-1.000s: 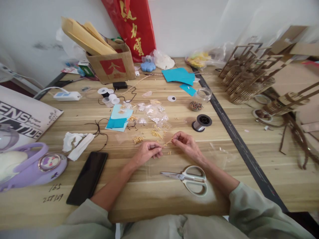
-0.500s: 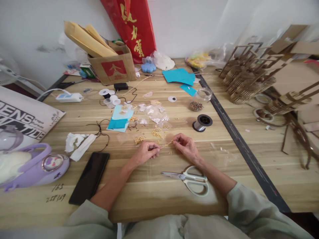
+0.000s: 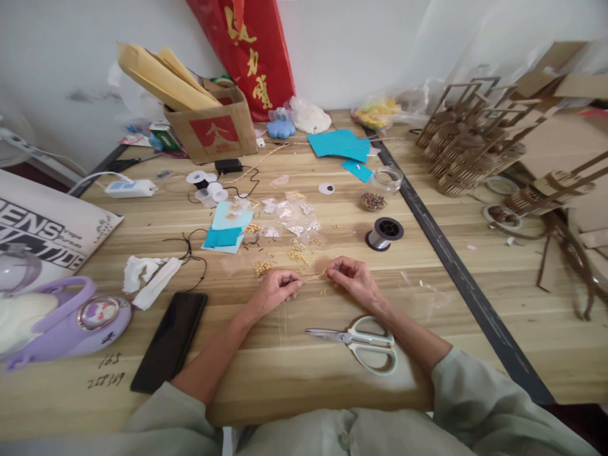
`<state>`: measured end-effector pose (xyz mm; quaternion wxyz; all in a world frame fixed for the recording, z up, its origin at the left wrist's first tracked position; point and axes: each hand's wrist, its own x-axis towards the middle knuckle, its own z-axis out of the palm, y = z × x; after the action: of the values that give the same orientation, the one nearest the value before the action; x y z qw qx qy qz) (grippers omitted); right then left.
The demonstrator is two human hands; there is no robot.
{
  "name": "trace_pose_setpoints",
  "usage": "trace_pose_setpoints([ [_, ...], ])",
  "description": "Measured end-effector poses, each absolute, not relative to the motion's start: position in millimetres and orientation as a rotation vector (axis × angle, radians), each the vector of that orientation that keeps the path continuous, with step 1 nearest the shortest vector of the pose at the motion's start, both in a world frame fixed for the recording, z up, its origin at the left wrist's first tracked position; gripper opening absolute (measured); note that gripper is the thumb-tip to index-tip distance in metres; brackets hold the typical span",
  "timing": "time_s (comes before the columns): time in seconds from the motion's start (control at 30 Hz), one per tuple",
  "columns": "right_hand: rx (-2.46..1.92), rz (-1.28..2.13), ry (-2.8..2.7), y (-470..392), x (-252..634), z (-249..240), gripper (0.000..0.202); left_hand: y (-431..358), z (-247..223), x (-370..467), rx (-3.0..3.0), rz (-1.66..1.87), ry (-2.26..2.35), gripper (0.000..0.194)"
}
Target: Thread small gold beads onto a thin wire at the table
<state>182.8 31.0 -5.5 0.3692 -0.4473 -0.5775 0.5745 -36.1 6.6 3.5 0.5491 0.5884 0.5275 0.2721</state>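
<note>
Pinching opposite ends of a thin gold strand (image 3: 314, 277), my left hand (image 3: 272, 293) and right hand (image 3: 357, 282) have their fingers closed. It runs crosswise between them over the desk (image 3: 256, 373), right end slightly farther from me, neither hand nearer.

The head camera looks from above the shirt front (image 3: 304, 437), forward and steeply down across a wooden table (image 3: 256, 380). The shirt front is nearest the lens, along the bottom border, and the forearms (image 3: 218, 353) reach away from it. The left hand (image 3: 275, 292) and right hand (image 3: 354, 278), with a gold-coloured strand (image 3: 314, 277) between them, lie just below the middle, at arm's reach. Farther off, a pale wall (image 3: 356, 57) closes the view, and the top border crops a red bag (image 3: 268, 57). The wide view takes in both sides of the table.
</note>
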Motion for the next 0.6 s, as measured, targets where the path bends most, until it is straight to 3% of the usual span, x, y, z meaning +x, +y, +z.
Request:
trace_pose_setpoints([
  [0.2, -1.198, 1.405, -1.575, 30.1, 184.2, -1.2, 0.022, 6.6, 4.3, -35.9, 1.428, 0.649, 1.24, 0.024],
  [0.6, -1.273, 0.89, -2.22, 27.8, 183.8, 1.7, 0.009, 4.2, 9.8, -35.0, 1.582, 0.623, 1.311, 0.018],
])
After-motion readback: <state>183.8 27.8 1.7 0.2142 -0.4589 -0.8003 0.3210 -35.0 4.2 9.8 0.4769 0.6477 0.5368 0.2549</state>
